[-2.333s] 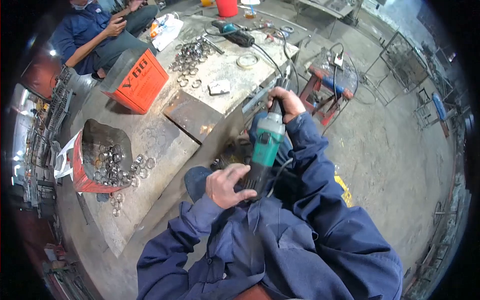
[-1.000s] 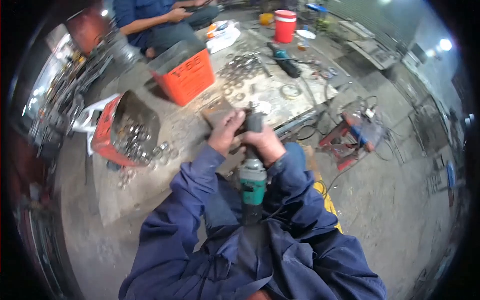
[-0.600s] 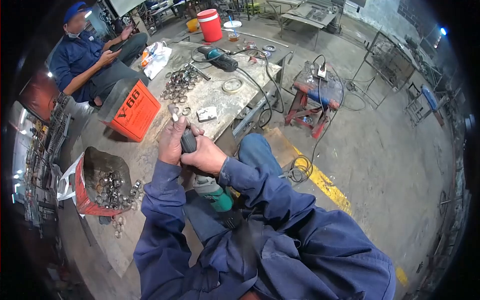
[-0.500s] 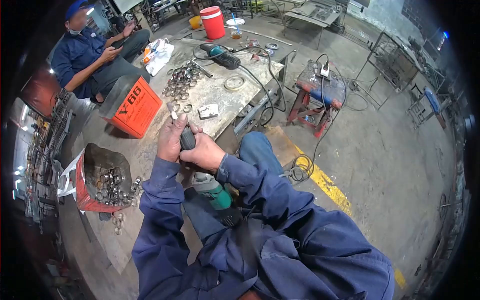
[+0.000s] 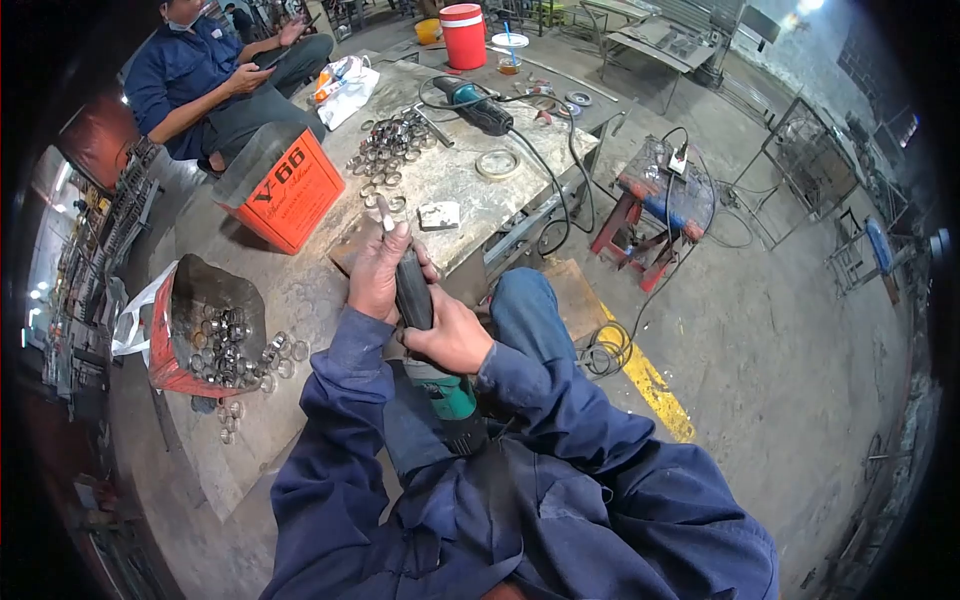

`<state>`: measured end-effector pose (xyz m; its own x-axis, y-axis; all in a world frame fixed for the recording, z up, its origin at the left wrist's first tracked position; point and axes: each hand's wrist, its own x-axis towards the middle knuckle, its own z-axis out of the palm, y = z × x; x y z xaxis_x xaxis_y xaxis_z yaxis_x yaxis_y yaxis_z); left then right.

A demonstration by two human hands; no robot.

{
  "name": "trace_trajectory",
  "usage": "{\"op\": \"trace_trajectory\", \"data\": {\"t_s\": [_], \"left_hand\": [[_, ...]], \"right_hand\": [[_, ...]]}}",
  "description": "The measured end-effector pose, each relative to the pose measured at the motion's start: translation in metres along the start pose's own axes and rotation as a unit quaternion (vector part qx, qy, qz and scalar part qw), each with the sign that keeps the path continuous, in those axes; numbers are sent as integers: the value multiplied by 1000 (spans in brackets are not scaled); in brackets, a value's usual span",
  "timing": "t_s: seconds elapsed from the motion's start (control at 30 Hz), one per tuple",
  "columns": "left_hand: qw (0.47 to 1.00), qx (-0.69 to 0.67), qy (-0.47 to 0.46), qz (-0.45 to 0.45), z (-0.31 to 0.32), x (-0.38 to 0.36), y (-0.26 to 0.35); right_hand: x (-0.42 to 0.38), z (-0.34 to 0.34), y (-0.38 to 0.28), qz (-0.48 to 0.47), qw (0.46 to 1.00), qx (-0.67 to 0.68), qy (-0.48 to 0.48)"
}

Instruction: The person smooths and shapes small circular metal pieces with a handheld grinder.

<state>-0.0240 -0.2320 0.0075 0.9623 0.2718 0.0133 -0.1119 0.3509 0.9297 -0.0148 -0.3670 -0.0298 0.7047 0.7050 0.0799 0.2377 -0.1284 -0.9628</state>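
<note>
I've right hand (image 5: 457,335) gripping green grinder (image 5: 453,399) | left hand (image 5: 373,283) closed round its nose | lap (image 5: 413,430) apparently bracing it

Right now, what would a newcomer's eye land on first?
Probably the orange box marked Y-66, at the left on the worktop. Next, the green power tool at the centre, with the left hand and right hand around its dark neck. Then the shiny rings heaped in the cut-open red can, lower left.
</note>
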Motion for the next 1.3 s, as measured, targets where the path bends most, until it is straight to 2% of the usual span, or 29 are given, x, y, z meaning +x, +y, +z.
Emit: {"op": "trace_trajectory", "data": {"t_s": [0.07,0.13,0.27,0.33,0.47,0.53,0.67,0.87,1.0,1.07,1.13,1.17,1.2,1.3], "left_hand": [[999,-29,15,5,12,-3,2],[1000,-25,15,9,14,-2,1],[999,-10,47,16,21,-1,-2],[999,-21,47,2,18,-1,-7],[999,-16,31,14,20,-2,-5],[1000,-9,22,20,18,-1,-6],[999,-9,27,32,21,-2,-5],[999,0,29,33,25,-7,-3],[999,21,19,43,31,-11,-4],[998,37,19,56,37,-13,-6],[995,22,48,84,41,-11,-13],[991,50,53,112,42,-11,-14],[985,78,58,140,43,-9,-16],[985,90,32,146,41,0,-22]], "right_hand": [[-9,-5,-7,42,999,-25,5],[-15,-8,-4,31,999,-14,6],[-26,-13,29,14,993,119,-3],[-29,-19,39,41,972,231,5],[-25,-42,40,29,959,267,91],[-21,-50,41,-7,950,293,113],[-11,-62,34,-21,948,279,153],[22,-75,1,-77,949,266,149],[54,-82,-26,-111,971,185,105],[66,-82,-36,-95,981,167,17],[69,-81,-56,-87,995,34,14],[71,-81,-58,-93,995,16,14],[72,-80,-59,-80,996,10,26],[75,-72,-49,-85,987,116,68]]}}
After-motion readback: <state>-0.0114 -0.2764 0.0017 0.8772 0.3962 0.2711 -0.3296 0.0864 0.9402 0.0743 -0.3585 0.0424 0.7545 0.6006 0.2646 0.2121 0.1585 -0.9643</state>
